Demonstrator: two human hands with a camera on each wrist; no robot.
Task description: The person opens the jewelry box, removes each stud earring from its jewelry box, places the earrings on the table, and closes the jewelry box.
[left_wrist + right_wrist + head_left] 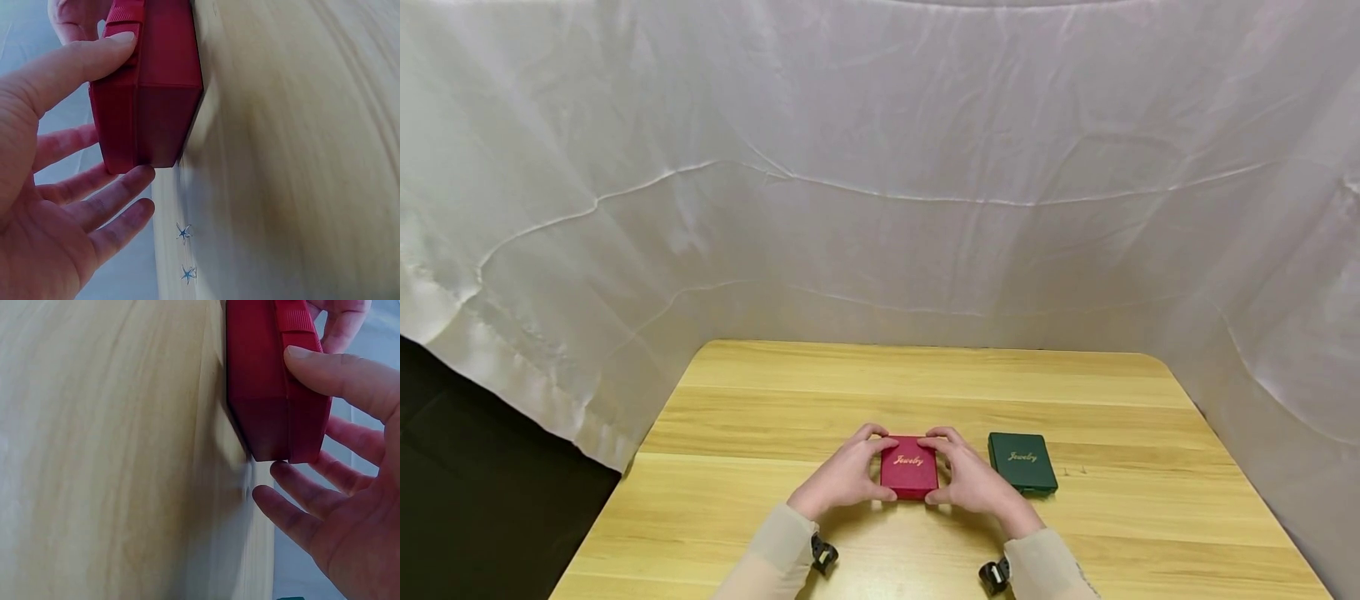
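A red jewelry box (pixel 909 468) with gold "Jewelry" lettering rests on the wooden table between both hands, its lid looking closed. My left hand (pixel 847 471) holds its left side, the thumb (pixel 103 59) on the front edge near a ribbed catch (pixel 125 14) and the fingers around the far side. Mirroring that, my right hand (pixel 967 474) grips the right side, its thumb (pixel 325 370) on the lid's front edge. A green jewelry box (pixel 1022 462) with the same lettering lies closed, just right of my right hand.
Two small star-shaped pieces (pixel 183 234) lie on the table in the left wrist view. Tiny marks or objects (pixel 1075 472) show right of the green box, too small to tell. Pale cloth (pixel 925 250) hangs behind and beside the wooden table (pixel 715 517).
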